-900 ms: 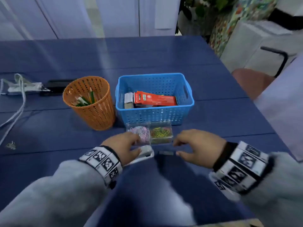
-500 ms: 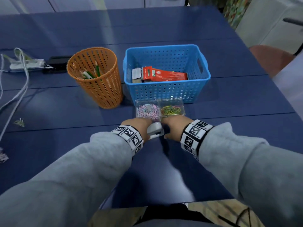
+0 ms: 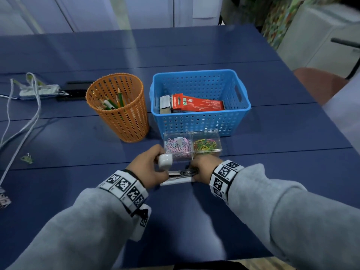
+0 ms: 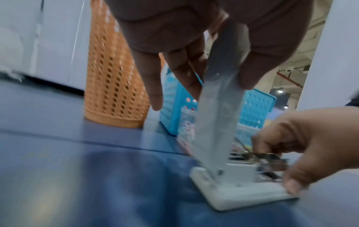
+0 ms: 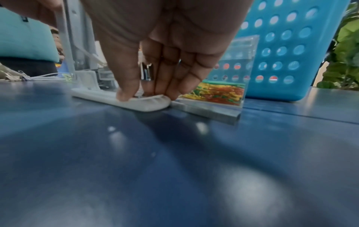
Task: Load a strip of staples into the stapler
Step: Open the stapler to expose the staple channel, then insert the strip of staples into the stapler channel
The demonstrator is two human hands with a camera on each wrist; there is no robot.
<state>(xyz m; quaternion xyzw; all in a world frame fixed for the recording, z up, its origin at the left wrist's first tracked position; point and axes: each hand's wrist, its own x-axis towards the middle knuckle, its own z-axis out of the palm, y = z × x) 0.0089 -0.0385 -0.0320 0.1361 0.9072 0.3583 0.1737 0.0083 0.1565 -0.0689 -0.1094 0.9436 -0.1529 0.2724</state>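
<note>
Stapler [image 3: 176,175] sits low centre of the head view, white base flat on the table, top arm swung upright and open. Left hand [image 3: 149,168] pinches that raised arm between thumb and fingers, clamped near its free end; the little finger hangs loose in the left wrist view. Right hand [image 3: 202,170] presses down on the front of the base, thumb and fingertips [image 5: 124,96] together at its nose, steadying rather than gripping. Staple strip [image 5: 205,111] lies on the table just beside the base tip, right of centre in the right wrist view, not yet loaded. Judgement: strip is light, stiff but brittle along its glue line, likely to snap if bent; best taken by its long sides. Stapler arm is spring-hinged, may snap shut if released. Table [image 3: 194,221] is smooth, glossy blue, probably slippery. Behind: clear clip box [image 3: 191,146], blue basket [image 3: 200,121], orange pencil cup [image 3: 124,121]; cables [image 3: 23,117] at left edge.
</note>
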